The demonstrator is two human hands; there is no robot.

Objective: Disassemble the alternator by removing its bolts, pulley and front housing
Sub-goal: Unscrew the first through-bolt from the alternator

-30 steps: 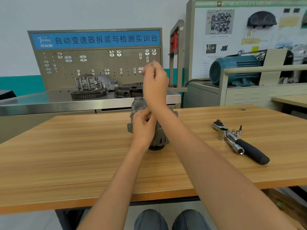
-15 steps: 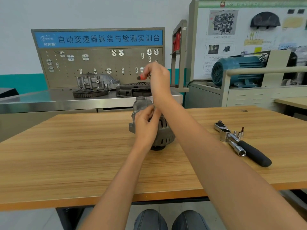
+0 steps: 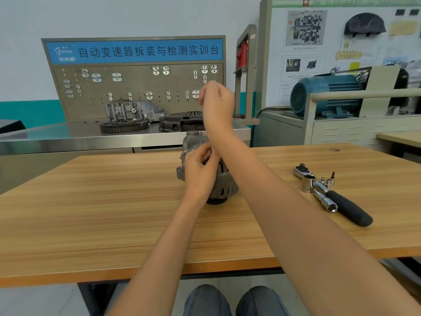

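— Two hands on the job, one low and one high. See the left hand (image 3: 200, 169)? It sits right on the alternator (image 3: 206, 172), fingers curled, pinching something thin near the top of the casing.

— A bolt, maybe?

— Could be a long through-bolt; there is a faint thin rod (image 3: 212, 149) standing upright by the fingertips, but it is too fine to say for sure.

— And the right hand (image 3: 217, 103)?

— Raised well above the alternator, fingers bunched as if gripping something small. From here I cannot tell what is in it, or whether anything is.

— Where does the alternator stand?

— Middle of the wooden table (image 3: 91, 213), resting on its pulley end, so its long axis runs straight up. That matters: any bolt would come out upward, along that axis, and the right hand is already directly above it.

— So which hand is closer?

— The left, touching it. I would guess it steadies the casing while the right draws things up and out.

— Tools?

— Ratchet wrench (image 3: 335, 197) lies off to the right, untouched, with a few small sockets (image 3: 328, 182) just beside it.
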